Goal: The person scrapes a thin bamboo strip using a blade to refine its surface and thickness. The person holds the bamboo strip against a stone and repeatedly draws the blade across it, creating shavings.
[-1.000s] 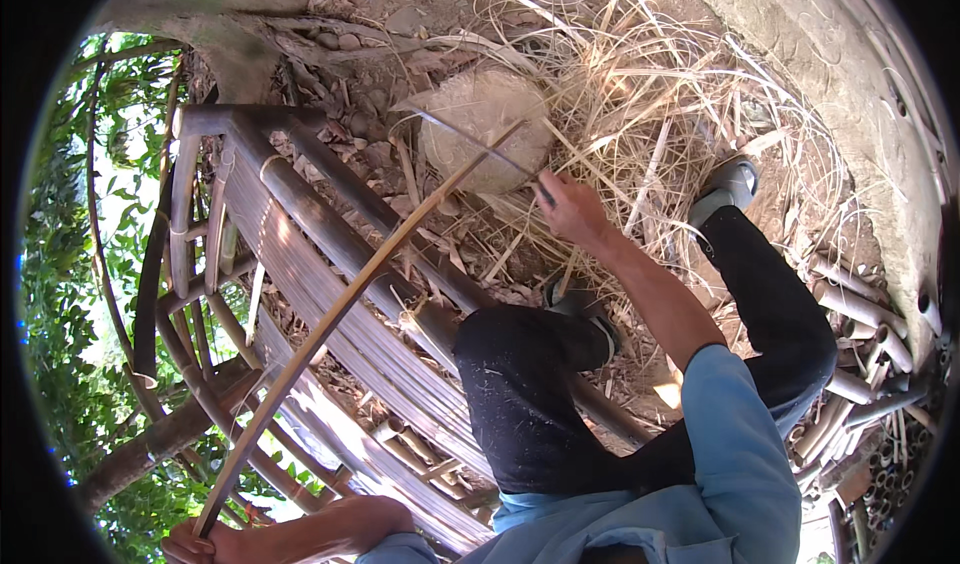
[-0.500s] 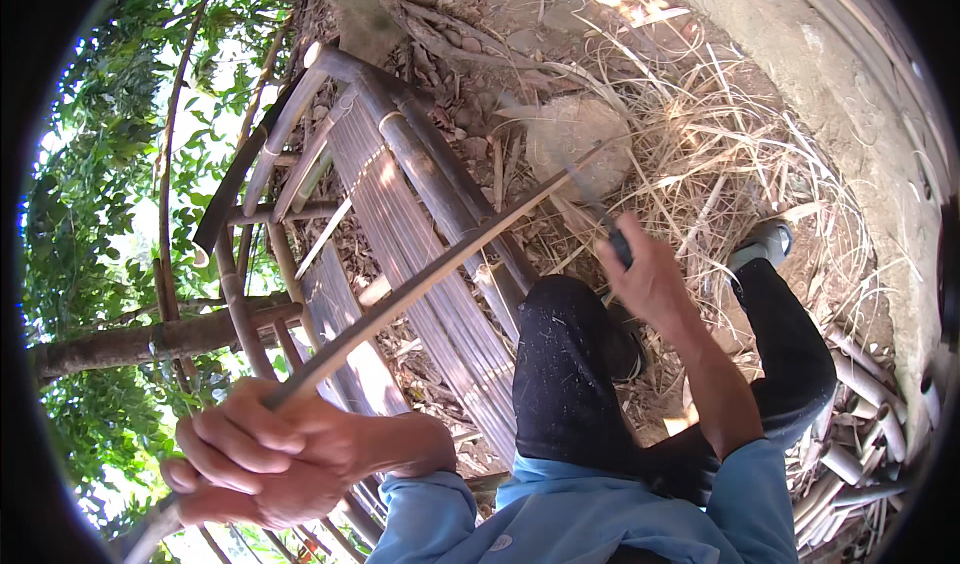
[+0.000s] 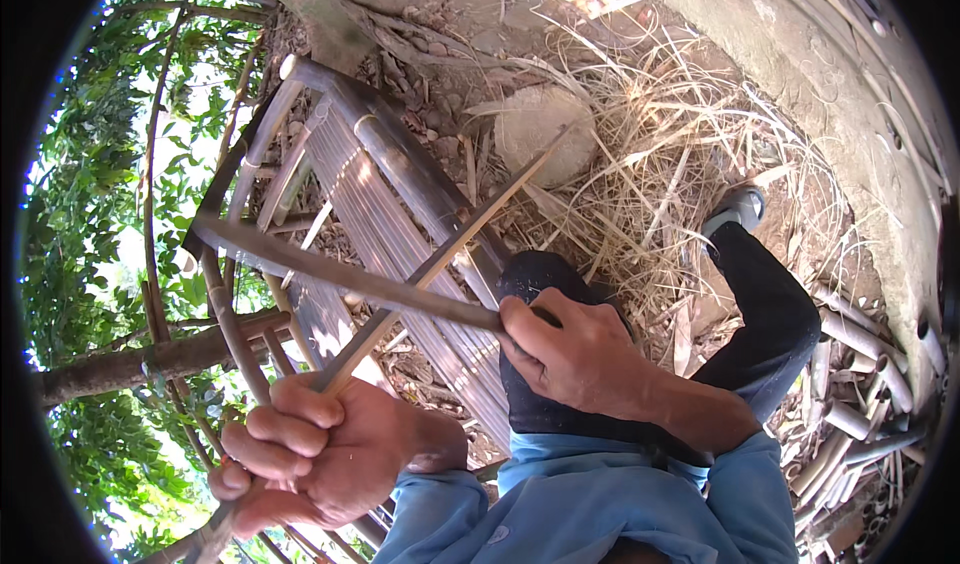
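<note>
My left hand is closed around a long, narrow bamboo strip. The strip slants up and away to the right, its far end over a round pale stone, and its near end runs out past my fist at the lower left. In my right hand, above my knee, is a machete; its handle is mostly covered by my fingers. The long, slightly curved machete blade points left and crosses over the strip just beyond my left hand. Whether blade and strip touch, I cannot tell.
A bamboo bench with a slatted seat stands beyond my left arm. Loose pale shavings cover the ground around the stone. Cut bamboo pieces lie at the right by an earthen wall. Green foliage fills the left side.
My right hand has come left and nearer to my body, swinging the machete from the strip's far end to across it near my left hand. My left hand keeps its hold.
</note>
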`<state>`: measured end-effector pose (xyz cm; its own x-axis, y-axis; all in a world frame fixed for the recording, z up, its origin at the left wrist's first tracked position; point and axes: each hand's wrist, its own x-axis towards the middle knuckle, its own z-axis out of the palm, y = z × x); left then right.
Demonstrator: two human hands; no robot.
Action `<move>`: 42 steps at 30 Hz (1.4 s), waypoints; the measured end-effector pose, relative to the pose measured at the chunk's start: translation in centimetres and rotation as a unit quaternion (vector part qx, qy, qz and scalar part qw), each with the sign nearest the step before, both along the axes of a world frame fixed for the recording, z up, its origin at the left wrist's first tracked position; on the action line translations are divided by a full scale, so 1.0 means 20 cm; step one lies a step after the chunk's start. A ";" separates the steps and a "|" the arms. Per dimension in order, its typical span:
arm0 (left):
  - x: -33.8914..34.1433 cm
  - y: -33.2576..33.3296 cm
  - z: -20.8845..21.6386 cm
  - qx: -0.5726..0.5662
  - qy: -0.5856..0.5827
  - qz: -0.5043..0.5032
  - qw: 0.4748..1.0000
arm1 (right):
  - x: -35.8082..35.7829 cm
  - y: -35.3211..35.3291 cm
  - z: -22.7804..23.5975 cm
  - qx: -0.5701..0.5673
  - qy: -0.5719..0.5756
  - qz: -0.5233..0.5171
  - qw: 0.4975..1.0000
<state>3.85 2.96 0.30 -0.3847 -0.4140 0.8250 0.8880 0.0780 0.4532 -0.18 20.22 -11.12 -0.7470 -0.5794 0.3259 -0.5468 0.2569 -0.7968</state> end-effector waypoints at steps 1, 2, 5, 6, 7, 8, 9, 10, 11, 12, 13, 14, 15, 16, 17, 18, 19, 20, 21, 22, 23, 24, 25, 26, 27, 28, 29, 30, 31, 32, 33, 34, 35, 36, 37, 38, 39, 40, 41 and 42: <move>0.02 -0.01 -0.01 -0.019 0.004 -0.003 1.000 | -0.03 -0.02 -0.07 0.010 0.000 -0.023 1.000; -0.01 0.01 -0.03 -0.011 0.007 -0.011 1.000 | -0.09 -0.02 -0.19 0.024 0.002 -0.053 0.998; -0.04 -0.03 0.01 0.011 -0.020 0.009 1.000 | -0.13 -0.05 -0.23 0.013 0.008 -0.048 0.999; -0.02 -0.08 0.02 -0.019 -0.029 -0.029 0.999 | -0.09 -0.03 -0.16 0.000 0.005 -0.033 0.999; 0.01 -0.11 0.02 -0.055 -0.041 -0.029 0.997 | -0.07 -0.03 -0.11 -0.014 0.002 -0.018 1.000; 0.01 -0.08 0.01 -0.036 -0.021 -0.004 0.999 | -0.04 -0.02 -0.10 -0.017 0.058 -0.001 0.998; 0.01 -0.04 0.00 -0.016 -0.009 0.016 1.000 | -0.06 -0.03 -0.20 0.004 0.040 -0.029 0.999; -0.01 -0.02 0.00 -0.016 -0.014 0.010 1.000 | -0.15 -0.03 -0.38 0.023 0.033 -0.056 0.998; -0.02 -0.04 0.01 -0.015 -0.018 -0.002 1.000 | -0.23 -0.02 -0.50 0.037 0.030 -0.083 0.995; -0.02 -0.10 0.02 -0.015 -0.025 -0.011 1.000 | -0.27 -0.03 -0.51 0.026 0.039 -0.094 0.994; -0.02 -0.15 0.02 -0.016 -0.032 -0.020 0.999 | -0.27 -0.04 -0.50 0.033 0.024 -0.081 0.996; -0.04 -0.17 0.01 0.001 -0.030 0.058 0.998 | -0.23 -0.08 -0.44 0.043 0.001 -0.066 0.997; -0.03 -0.18 0.02 -0.012 -0.033 0.047 0.998 | -0.21 -0.09 -0.37 0.049 -0.014 -0.055 0.997; -0.01 -0.17 0.03 -0.024 -0.035 0.038 0.998 | -0.18 -0.07 -0.31 0.036 0.053 -0.034 0.997; 0.01 -0.17 0.02 -0.031 -0.044 0.026 0.998 | -0.16 -0.05 -0.30 -0.039 0.096 -0.001 0.995; 0.01 -0.17 0.02 -0.013 -0.047 0.039 0.998 | -0.19 -0.05 -0.36 0.015 0.081 -0.014 0.997; 0.01 -0.16 0.02 0.006 -0.050 0.053 0.997 | -0.25 -0.05 -0.48 0.068 0.066 -0.026 0.995; 0.00 -0.15 0.03 0.024 -0.041 0.065 0.997 | -0.36 -0.02 -0.66 0.084 0.029 -0.047 0.995; -0.03 -0.13 0.04 0.040 -0.035 0.073 0.996 | -0.45 0.00 -0.82 0.100 -0.010 -0.071 0.992; -0.07 -0.16 0.03 0.061 -0.013 0.002 0.998 | -0.48 -0.02 -0.88 0.100 -0.030 -0.074 0.992; -0.07 -0.18 0.02 0.061 -0.016 0.014 0.998 | -0.48 -0.03 -0.85 0.086 -0.019 -0.060 0.994; -0.06 -0.21 0.03 0.058 -0.025 0.028 0.998 | -0.44 -0.06 -0.78 0.069 -0.014 -0.046 0.996; -0.03 -0.25 0.04 0.055 -0.032 0.041 0.997 | -0.40 -0.09 -0.71 0.051 -0.005 -0.033 0.998; -0.04 -0.24 0.05 0.029 -0.036 0.030 0.998 | -0.34 -0.09 -0.66 0.038 0.051 -0.009 0.998; -0.04 -0.23 0.04 0.026 0.000 0.010 1.000 | -0.38 -0.09 -0.71 0.056 0.008 -0.020 0.998; -0.05 -0.24 0.04 0.040 0.003 0.033 0.999 | -0.46 -0.08 -0.83 0.073 -0.036 -0.031 0.996; -0.04 -0.24 0.06 0.052 0.009 0.054 0.997 | -0.55 -0.06 -0.96 0.089 -0.077 -0.043 0.992; -0.07 -0.25 0.07 0.046 0.002 0.035 0.998 | -0.66 -0.01 -1.15 0.113 -0.071 -0.078 0.988; -0.08 -0.29 0.07 0.037 -0.008 0.021 0.999 | -0.72 0.05 -1.22 0.137 -0.091 -0.080 0.983; -0.06 -0.32 0.06 0.023 -0.010 0.021 0.999 | -0.74 0.03 -1.15 0.140 -0.140 -0.056 0.979; -0.04 -0.33 0.05 0.017 0.010 0.029 0.999 | -0.69 0.01 -1.07 0.147 -0.197 -0.031 0.969; -0.07 -0.29 0.03 0.029 0.019 0.059 0.998 | -0.62 -0.02 -1.06 0.119 -0.105 -0.036 0.987; -0.11 -0.24 0.02 0.038 0.024 0.089 0.995 | -0.56 -0.06 -1.05 0.089 -0.015 -0.040 0.995; -0.12 -0.24 0.02 0.044 0.014 0.073 0.996 | -0.52 -0.09 -1.04 0.067 0.033 -0.029 0.997; -0.12 -0.26 0.02 0.049 0.004 0.057 0.997 | -0.54 -0.10 -1.10 0.082 -0.005 -0.033 0.996; -0.13 -0.27 0.04 0.054 -0.005 0.034 0.998 | -0.58 -0.10 -1.19 0.097 -0.043 -0.045 0.993; -0.13 -0.29 0.05 0.058 -0.014 0.048 0.997 | -0.65 -0.11 -1.22 0.109 -0.076 -0.051 0.990; -0.13 -0.32 0.07 0.063 -0.022 0.060 0.996 | -0.70 -0.08 -1.24 0.023 0.040 -0.079 0.996; -0.12 -0.35 0.07 0.063 -0.030 0.080 0.994 | -0.68 -0.10 -1.20 0.033 0.007 -0.059 0.998; -0.11 -0.37 0.05 0.067 -0.049 0.030 0.996 | -0.62 -0.11 -1.13 0.047 -0.025 -0.041 0.998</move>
<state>1.62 -4.35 1.29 -0.4311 -0.5433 0.7204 0.8348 0.0628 0.5469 -12.49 17.96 -33.67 -0.8073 -0.5419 0.2337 -0.4810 0.3748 -0.7925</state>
